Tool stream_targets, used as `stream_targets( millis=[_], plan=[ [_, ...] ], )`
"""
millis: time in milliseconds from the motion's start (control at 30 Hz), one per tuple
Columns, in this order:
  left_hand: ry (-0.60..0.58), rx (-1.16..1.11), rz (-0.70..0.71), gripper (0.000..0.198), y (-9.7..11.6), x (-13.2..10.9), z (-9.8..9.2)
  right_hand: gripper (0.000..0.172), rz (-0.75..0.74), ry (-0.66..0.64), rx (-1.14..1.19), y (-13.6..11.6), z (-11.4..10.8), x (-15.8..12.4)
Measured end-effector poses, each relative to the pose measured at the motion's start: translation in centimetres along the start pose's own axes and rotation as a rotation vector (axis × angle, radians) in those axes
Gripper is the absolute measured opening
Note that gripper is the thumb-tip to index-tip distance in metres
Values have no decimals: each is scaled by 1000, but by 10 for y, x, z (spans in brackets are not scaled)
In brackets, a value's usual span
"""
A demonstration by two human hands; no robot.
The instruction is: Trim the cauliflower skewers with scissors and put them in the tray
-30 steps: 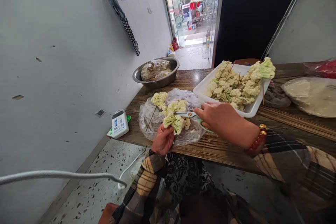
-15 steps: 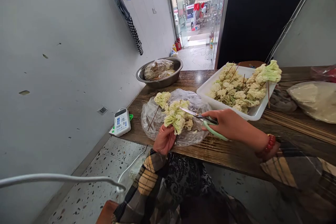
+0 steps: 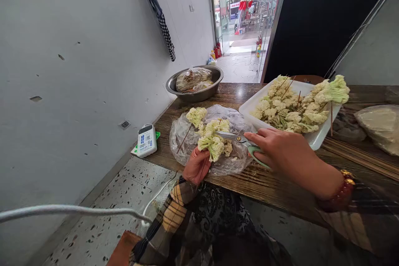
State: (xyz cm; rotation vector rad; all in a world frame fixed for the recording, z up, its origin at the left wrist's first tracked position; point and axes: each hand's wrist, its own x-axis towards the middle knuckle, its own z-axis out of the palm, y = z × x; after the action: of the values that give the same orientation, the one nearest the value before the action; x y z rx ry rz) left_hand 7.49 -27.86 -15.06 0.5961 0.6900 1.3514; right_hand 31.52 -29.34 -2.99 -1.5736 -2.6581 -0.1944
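My left hand (image 3: 197, 165) is closed around the stem end of a cauliflower floret (image 3: 212, 143), holding it above a crumpled clear plastic bag (image 3: 179, 143). A thin stick runs down by its fingers. In my right hand (image 3: 282, 153) are scissors (image 3: 234, 136) with pale green handles, the fingers wrapped round them. Their blades point left, and the tips reach the cauliflower; whether they touch it I cannot tell. Another floret (image 3: 196, 116), just behind, has a thin wooden skewer (image 3: 184, 139) slanting down from it onto the bag.
At the right, a white tray (image 3: 318, 139) holds many cauliflower pieces, some with skewers. A bundle of thin sticks (image 3: 363, 158) lies beside it. A metal basin (image 3: 195, 95) with bagged items stands at the back left. A white box-shaped device (image 3: 146, 141) sits at the table's left edge.
The scissors have turned so that their pivot screw shows, and my right wrist sits further right and lower in view. My left hand keeps its hold on the floret. The camera has shifted slightly.
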Motion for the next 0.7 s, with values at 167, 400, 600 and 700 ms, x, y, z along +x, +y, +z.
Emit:
stream_targets(
  millis=[167,400,600,700],
  plan=[
    [-9,4,9,47,1,-2,4,34,-33,-18,-72,-4,-8,5],
    [2,47,28,42,0,0,5,29,31,-177,-89,-14,-24,9],
    [-31,69,23,44,-2,0,2,27,28,-202,-93,-19,-30,9],
    [-38,64,20,43,-1,-1,2,27,38,-185,-91,-19,-24,11]
  ],
)
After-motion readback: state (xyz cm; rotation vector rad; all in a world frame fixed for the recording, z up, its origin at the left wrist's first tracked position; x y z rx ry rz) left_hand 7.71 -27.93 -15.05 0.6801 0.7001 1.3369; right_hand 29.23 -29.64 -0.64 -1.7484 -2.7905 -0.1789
